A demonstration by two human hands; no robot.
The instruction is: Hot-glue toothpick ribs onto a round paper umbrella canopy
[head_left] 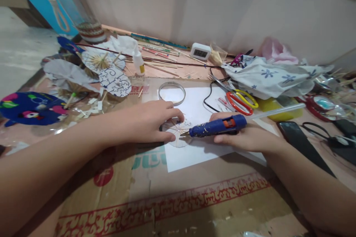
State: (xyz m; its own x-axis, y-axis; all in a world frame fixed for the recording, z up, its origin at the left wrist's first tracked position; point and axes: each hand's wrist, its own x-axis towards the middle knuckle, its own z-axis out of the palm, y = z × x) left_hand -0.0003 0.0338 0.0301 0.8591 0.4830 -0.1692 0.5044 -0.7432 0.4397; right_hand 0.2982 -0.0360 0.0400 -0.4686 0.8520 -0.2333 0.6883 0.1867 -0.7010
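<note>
A small round paper disc with thin sticks fanned across it lies on a white paper sheet. My left hand rests on the disc's left side, thumb and fingers apart, their tips touching it. A blue hot glue gun is gripped in my right hand, which is closed round it. The gun's nozzle points left, close over the disc's middle; whether it touches cannot be seen. A clear glue stick sticks out from its rear. Just behind the disc lies a metal ring.
Red and yellow scissors lie right of the ring. A glue bottle, loose sticks and a small digital clock are behind. Paper umbrellas crowd the left, a phone the right. Cardboard lies beneath.
</note>
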